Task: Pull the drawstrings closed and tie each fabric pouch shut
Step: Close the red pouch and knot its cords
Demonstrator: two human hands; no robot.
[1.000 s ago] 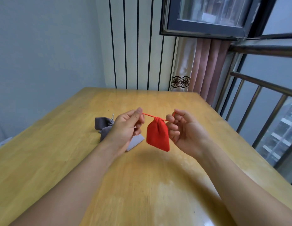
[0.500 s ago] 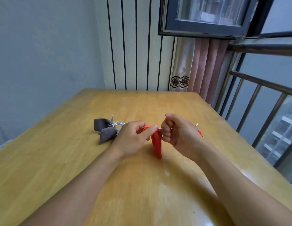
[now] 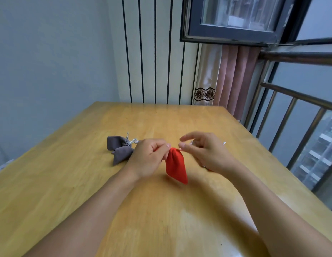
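Pinching the red pouch (image 3: 175,168) neck, left hand (image 3: 149,160) holds; right hand (image 3: 206,153), fingers seemingly loose at the blurred cord, risks the gather slackening.

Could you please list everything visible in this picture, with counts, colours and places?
red pouch: one, red, held up at its gathered neck between both hands, over the table's middle
grey pouches: two, grey, lying together on the table left of the left hand, silvery cords at their necks
table: one, yellowish wood, fills the foreground
curtain: one, pink with a cream edge, behind the table's far right corner
window: one, dark frame, upper right
railing: one, dark metal, right side
left hand: one, fingers curled, pinching the pouch's neck
right hand: one, at the neck's right side; its grip is unclear
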